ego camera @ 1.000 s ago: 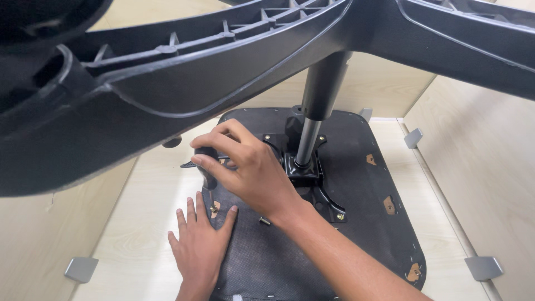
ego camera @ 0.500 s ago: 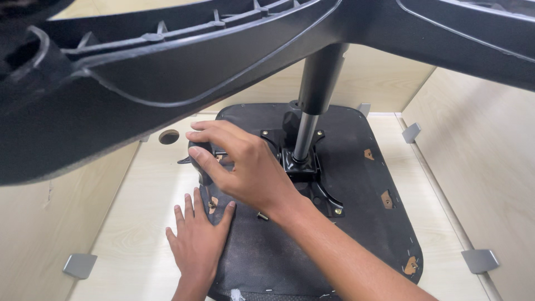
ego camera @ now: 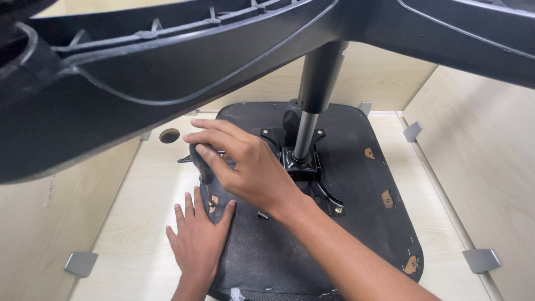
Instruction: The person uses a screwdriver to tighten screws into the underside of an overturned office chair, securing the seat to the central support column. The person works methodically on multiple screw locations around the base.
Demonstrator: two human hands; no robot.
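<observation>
A chair lies upside down, and its black seat underside [ego camera: 345, 223] faces me. A gas cylinder [ego camera: 312, 106] rises from the black mechanism plate [ego camera: 304, 161] to the star base [ego camera: 167, 83], which fills the top of the view. My right hand [ego camera: 245, 167] reaches across from the lower right. Its fingers are closed on a black lever handle [ego camera: 202, 164] at the left side of the mechanism. My left hand [ego camera: 198, 239] lies flat with its fingers spread on the seat's left edge, holding nothing.
The seat rests inside a light wooden box with a floor panel [ego camera: 134, 234] and side walls. Grey metal corner brackets [ego camera: 81, 263] [ego camera: 482, 259] [ego camera: 412, 131] join the panels. There is a round hole [ego camera: 169, 135] in the floor. A brass bolt [ego camera: 337, 210] sits in the mechanism arm.
Both hands stay almost where they were. The view has shifted slightly, so the star base sits a little differently overhead.
</observation>
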